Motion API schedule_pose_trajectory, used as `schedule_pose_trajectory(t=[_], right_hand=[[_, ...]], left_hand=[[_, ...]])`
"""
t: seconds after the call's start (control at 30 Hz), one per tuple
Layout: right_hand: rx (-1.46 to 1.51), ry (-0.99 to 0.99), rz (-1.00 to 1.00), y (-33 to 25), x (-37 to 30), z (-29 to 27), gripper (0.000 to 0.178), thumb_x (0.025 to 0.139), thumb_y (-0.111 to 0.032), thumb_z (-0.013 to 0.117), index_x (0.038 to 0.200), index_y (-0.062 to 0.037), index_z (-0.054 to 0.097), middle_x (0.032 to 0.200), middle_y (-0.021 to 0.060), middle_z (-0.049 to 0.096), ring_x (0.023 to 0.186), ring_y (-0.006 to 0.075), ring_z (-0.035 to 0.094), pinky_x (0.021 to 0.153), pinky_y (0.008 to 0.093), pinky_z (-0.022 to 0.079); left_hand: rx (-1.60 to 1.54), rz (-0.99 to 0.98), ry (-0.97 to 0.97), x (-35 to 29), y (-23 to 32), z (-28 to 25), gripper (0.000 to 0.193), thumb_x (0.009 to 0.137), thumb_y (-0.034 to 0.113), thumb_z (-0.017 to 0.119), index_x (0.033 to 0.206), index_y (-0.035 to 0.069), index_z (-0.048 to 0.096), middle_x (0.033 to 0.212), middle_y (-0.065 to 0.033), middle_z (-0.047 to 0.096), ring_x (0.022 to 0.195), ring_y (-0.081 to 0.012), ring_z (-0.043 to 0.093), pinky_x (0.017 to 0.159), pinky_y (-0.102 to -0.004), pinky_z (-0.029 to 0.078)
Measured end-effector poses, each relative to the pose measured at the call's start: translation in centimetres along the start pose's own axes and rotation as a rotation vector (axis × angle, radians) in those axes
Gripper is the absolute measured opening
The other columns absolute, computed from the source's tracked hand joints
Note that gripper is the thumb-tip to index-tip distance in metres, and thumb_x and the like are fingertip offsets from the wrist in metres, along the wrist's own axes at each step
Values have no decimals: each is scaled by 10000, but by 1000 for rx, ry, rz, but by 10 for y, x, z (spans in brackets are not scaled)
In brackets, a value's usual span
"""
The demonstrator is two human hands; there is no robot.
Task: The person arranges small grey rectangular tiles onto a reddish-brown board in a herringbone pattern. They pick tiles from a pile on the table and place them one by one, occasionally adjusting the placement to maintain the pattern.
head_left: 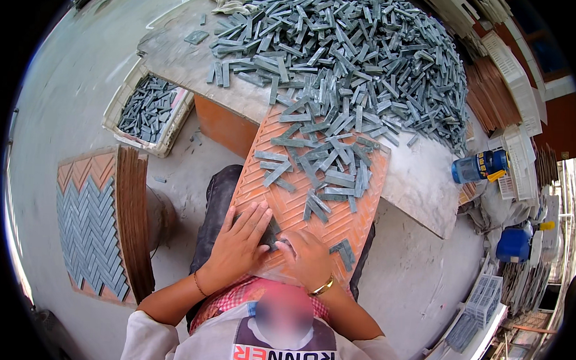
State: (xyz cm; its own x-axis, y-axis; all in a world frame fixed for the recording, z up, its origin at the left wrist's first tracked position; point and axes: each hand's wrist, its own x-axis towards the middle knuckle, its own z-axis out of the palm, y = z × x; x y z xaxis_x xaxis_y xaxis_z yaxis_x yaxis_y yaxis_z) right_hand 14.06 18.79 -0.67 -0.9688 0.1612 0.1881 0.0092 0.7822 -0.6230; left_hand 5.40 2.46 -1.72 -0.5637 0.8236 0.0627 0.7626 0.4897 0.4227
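Note:
An orange herringbone-grooved panel (350, 223) slopes across my lap, its far edge on the worktable. My left hand (238, 238) lies on its near left part, fingers stretched out over dark grey stone strips (270, 233). Close beside it is my right hand (305, 255), with fingers curled in at the edge of those strips; what they grip, if anything, is hidden. A few strips (344, 253) sit in the grooves to the right of my right hand. Loose stone strips (326, 162) are heaped over the panel's far half.
A large pile of grey strips (343, 55) covers much of the worktable (421, 184). At left stand a white crate (181, 116) of strips and a stack of panels (131, 219), its front one filled with strips. A blue bottle (475, 167) and blue jug (514, 244) are at right.

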Motion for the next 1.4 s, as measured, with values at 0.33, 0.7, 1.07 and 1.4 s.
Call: schedule_pose_trajectory(t=[0.33, 0.7, 1.07, 1.4], right_hand=[[35, -29, 142, -7, 16, 14, 146, 741, -101, 698, 835, -41, 604, 713, 66, 587, 603, 207, 557, 548, 312, 441], [264, 170, 364, 34, -1, -37, 56, 778, -43, 658, 799, 0, 629, 644, 34, 573, 542, 73, 501, 500, 217, 392], [-76, 240, 134, 47, 11, -37, 142, 749, -32, 672, 880, -6, 626, 753, 93, 618, 623, 182, 576, 570, 285, 446], [-5, 36, 353, 62, 22, -42, 169, 761, -98, 667, 920, -52, 631, 861, 103, 610, 742, 264, 599, 628, 347, 466]], left_hand=[[65, -66, 7, -20, 0, 2, 701, 809, 386, 563, 1378, 31, 361, 1451, -116, 335, 1362, -251, 279, 1111, -490, 135], [-63, -85, 10, -24, -1, 7, 815, 824, 558, 485, 1394, 1, 314, 1465, -170, 284, 1376, -300, 235, 1106, -508, 110], [72, -80, 14, -19, -15, -7, 789, 842, 552, 446, 1397, 8, 315, 1475, -142, 281, 1382, -285, 228, 1107, -507, 112], [44, 11, 31, -8, 2, -3, 781, 814, 545, 504, 1378, 25, 356, 1454, -119, 329, 1368, -273, 261, 1107, -516, 105]])
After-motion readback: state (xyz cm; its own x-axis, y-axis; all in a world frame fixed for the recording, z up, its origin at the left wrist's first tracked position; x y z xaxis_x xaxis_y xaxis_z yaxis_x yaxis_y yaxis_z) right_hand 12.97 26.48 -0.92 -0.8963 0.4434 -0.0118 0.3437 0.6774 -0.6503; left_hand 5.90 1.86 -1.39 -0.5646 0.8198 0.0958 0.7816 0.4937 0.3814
